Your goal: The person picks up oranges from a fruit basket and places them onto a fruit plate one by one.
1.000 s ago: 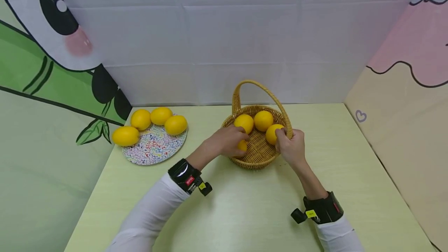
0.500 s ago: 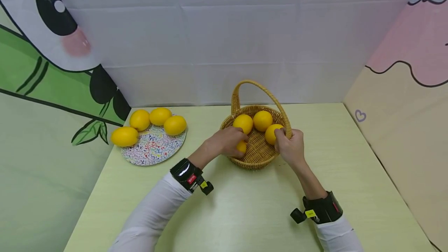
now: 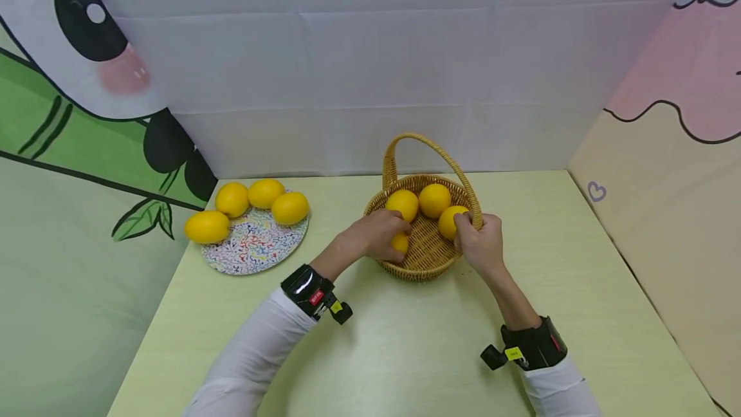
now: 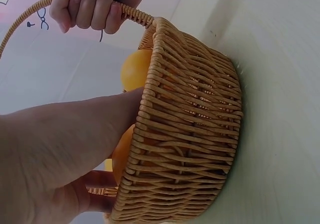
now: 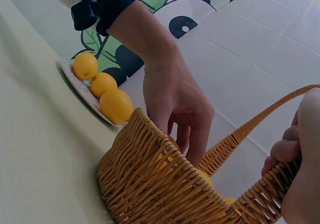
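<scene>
A woven basket with a tall arched handle stands at the back middle of the table in the head view. My left hand reaches over its left rim and grips a yellow lemon inside, partly covered by the fingers. Several more lemons lie in the basket, one lemon at the back among them. My right hand holds the handle at its right base, the thumb near another lemon. From the left wrist, the basket wall hides the left fingertips.
To the left lies a round plate with a multicoloured speckled pattern. Several lemons sit along its back edge, the leftmost lemon overhanging the rim. A printed cloth wall rises directly behind the pale table.
Hands, basket and lemons keep their places; the left hand still grips its lemon inside the basket. Only the head view has shifted slightly.
</scene>
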The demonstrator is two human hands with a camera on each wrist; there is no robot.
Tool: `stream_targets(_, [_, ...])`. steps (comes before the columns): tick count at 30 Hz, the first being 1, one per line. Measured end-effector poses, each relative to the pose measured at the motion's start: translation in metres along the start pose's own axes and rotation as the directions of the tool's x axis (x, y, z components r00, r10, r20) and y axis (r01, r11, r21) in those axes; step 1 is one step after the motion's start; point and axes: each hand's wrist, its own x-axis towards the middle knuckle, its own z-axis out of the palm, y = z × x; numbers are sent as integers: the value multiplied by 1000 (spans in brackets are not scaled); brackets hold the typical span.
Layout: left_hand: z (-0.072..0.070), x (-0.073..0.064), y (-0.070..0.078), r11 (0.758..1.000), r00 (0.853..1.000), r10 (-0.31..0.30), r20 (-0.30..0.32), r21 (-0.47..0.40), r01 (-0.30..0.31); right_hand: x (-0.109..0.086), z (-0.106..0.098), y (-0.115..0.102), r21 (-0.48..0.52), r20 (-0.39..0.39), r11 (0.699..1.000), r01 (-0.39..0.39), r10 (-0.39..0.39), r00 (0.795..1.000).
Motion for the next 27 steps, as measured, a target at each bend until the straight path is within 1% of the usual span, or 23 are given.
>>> stream_targets(5, [3, 1, -4, 999, 999, 32, -40, -18, -33, 0, 0, 0, -3, 0, 1000, 1, -1, 1000])
stream_targets(12, [2, -2, -8, 997, 994, 56, -92, -55, -61, 0, 0, 0, -3, 0, 1000, -6, 6, 1000])
stream_targets(19, [-3, -8, -6, 993, 990, 32, -135, -107, -47, -1, 0, 0, 1, 0, 1000, -12, 12, 1000])
stream_targets(27, [-11, -15, -4, 986, 977, 6, -215, -161, -42, 0, 0, -1, 5, -2, 1000, -16, 16, 1000])
